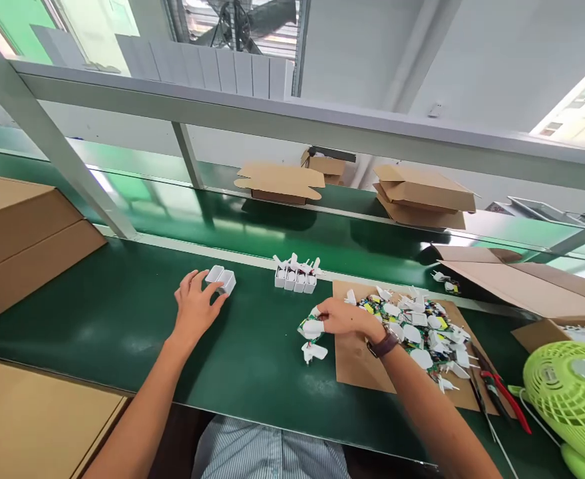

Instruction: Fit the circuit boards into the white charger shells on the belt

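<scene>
My left hand (195, 303) reaches out over the green belt (122, 319) and its fingers close on two white charger shells (221, 279) standing side by side. My right hand (342, 317), with white finger cots and a wristwatch, pinches a small green circuit board with a white plug part (311, 327). Another white plug piece (313, 352) lies on the belt just below it. A row of several white shells (295, 274) stands farther back. A heap of plug parts and boards (416, 326) lies on a cardboard sheet (357, 366) to the right.
Red-handled cutters (502, 392) lie at the cardboard's right edge beside a light green fan (574, 392). Cardboard boxes stand at the left (17, 239), at the right (522, 279) and across the belt (277, 181). A metal frame rail (272, 120) crosses overhead.
</scene>
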`<state>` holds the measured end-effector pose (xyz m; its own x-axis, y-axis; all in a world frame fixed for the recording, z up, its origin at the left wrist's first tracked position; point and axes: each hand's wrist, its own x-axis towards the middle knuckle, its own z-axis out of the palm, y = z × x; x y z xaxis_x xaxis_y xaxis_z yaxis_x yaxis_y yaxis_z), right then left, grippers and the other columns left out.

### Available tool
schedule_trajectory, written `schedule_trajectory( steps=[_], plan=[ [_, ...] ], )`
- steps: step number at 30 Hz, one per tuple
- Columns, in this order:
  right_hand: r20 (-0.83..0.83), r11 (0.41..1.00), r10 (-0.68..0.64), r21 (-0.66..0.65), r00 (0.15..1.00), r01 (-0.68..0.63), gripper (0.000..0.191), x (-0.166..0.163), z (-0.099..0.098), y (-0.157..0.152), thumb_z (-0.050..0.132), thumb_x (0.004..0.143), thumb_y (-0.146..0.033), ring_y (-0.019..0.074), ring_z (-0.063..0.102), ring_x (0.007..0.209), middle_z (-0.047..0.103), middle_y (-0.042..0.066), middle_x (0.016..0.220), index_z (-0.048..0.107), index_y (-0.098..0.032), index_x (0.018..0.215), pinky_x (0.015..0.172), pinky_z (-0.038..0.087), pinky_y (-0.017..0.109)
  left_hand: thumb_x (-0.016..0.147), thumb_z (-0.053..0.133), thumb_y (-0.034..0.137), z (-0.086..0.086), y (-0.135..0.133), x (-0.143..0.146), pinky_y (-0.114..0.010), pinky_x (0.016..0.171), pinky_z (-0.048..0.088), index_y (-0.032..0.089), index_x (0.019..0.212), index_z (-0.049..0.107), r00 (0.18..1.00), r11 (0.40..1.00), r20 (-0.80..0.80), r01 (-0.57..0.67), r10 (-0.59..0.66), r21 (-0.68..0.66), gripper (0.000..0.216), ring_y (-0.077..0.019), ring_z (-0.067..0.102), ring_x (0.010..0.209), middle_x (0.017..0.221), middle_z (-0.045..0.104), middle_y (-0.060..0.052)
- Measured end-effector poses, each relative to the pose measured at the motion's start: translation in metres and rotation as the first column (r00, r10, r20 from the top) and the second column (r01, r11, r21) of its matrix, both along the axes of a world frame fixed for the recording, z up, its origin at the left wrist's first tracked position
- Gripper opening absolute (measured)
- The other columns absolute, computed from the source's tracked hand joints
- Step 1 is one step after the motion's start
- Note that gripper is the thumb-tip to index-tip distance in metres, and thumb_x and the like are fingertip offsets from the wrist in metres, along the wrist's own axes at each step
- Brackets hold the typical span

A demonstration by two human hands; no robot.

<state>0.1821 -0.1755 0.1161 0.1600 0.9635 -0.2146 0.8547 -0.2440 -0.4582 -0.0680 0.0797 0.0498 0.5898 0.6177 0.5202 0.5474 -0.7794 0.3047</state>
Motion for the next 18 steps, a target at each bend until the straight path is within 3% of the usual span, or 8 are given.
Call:
schedule_trajectory(
  steps=[3,6,9,11,15,18],
  plan=[
    [0.119,0.991,-0.134,0.044,0.984,0.130,0.016,0.000,-0.009,0.004,0.061,0.092,-0.031,0.0207,0.064,0.067,0.072,0.006,0.079,0.072,-0.020,0.086,0.062,0.044,0.031,0.089,0.063,0.027,0.002,-0.002,0.009,-0.061,0.102,0.045,0.022,0.083,0.073,0.996,0.998,0.058,0.066,-0.066,0.010,0.013,-0.0399,0.050,0.133,0.132,0.064,-0.015],
    [0.236,0.969,-0.249,0.066,0.939,0.240,0.012,-0.012,-0.021,0.001,0.057,0.093,-0.023,0.0265,0.068,0.078,0.072,0.013,0.089,0.068,-0.019,0.093,0.069,0.046,0.034,0.091,0.064,0.033,0.001,-0.015,0.018,-0.052,0.101,0.051,0.022,0.079,0.070,0.957,0.965,0.149,0.257,-0.247,-0.052,0.017,-0.0335,0.060,0.123,0.132,0.064,-0.013],
    [0.291,0.967,-0.253,0.041,0.923,0.252,0.008,-0.027,-0.032,-0.001,0.061,0.093,-0.025,0.0276,0.068,0.077,0.071,0.013,0.084,0.066,-0.018,0.093,0.069,0.047,0.035,0.094,0.061,0.034,0.001,-0.037,0.030,-0.043,0.098,0.057,0.022,0.080,0.068,0.861,0.836,0.150,0.508,-0.486,-0.206,0.020,-0.0263,0.066,0.116,0.139,0.059,-0.012],
    [0.308,0.975,-0.219,0.039,0.926,0.217,0.010,-0.034,-0.036,0.000,0.067,0.091,-0.027,0.0285,0.068,0.084,0.071,0.014,0.092,0.065,-0.018,0.094,0.072,0.049,0.035,0.094,0.061,0.033,0.003,-0.052,0.041,-0.041,0.099,0.058,0.022,0.082,0.067,0.788,0.731,0.105,0.605,-0.607,-0.314,0.017,-0.0252,0.066,0.119,0.142,0.057,-0.011],
    [0.333,0.987,-0.158,0.071,0.930,0.142,0.015,-0.040,-0.039,0.002,0.072,0.085,-0.021,0.0306,0.062,0.106,0.065,0.017,0.121,0.065,-0.017,0.098,0.084,0.051,0.039,0.089,0.065,0.024,0.010,-0.067,0.064,-0.041,0.099,0.058,0.022,0.092,0.064,0.706,0.590,0.076,0.640,-0.704,-0.492,0.004,-0.0248,0.065,0.119,0.144,0.057,-0.009],
    [0.308,0.988,-0.129,0.126,0.943,0.093,0.015,-0.037,-0.043,0.000,0.066,0.088,-0.016,0.0301,0.061,0.107,0.065,0.016,0.125,0.067,-0.015,0.103,0.090,0.051,0.043,0.082,0.072,0.019,0.011,-0.065,0.074,-0.041,0.099,0.059,0.024,0.118,0.059,0.709,0.525,0.124,0.616,-0.694,-0.587,0.038,-0.0233,0.068,0.111,0.136,0.061,-0.009]
  ],
)
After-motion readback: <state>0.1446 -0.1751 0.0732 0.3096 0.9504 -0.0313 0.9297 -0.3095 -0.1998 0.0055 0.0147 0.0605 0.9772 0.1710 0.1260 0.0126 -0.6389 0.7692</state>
